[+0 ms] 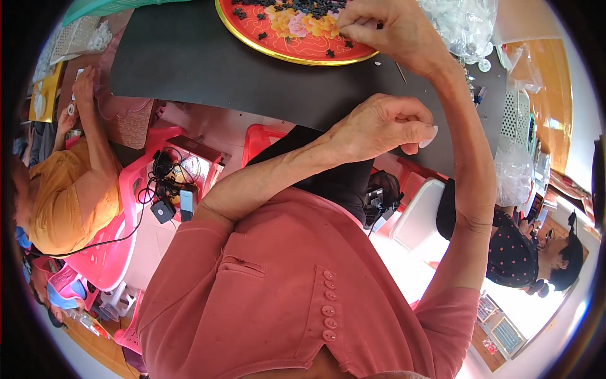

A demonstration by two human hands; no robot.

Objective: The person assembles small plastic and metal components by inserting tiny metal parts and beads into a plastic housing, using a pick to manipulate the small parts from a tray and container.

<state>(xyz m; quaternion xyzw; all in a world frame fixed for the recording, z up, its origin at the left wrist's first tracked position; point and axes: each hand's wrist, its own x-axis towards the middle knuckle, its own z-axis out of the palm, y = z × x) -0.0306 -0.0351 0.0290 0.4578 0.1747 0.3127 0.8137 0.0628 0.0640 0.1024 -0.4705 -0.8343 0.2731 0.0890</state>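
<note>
My left hand (392, 128) is closed just off the table's near edge, its fingertips pinching a small white flat piece (428, 136). Further off, my right hand (394, 28) reaches over the right rim of a round red tray (271, 47) with a gold edge and a flower print. Its thumb and fingers are pinched together, and what they hold, if anything, is hidden. Many small black pieces (309, 7) lie heaped at the tray's far side, with a few scattered singly nearer its rim.
The tray stands on a dark table (208, 72). Clear plastic bags of whitish pieces (464, 25) sit at the far right. A thin stick (401, 72) and a white bit (377, 63) lie near the tray. Other people sit left (72, 183) and right (517, 246).
</note>
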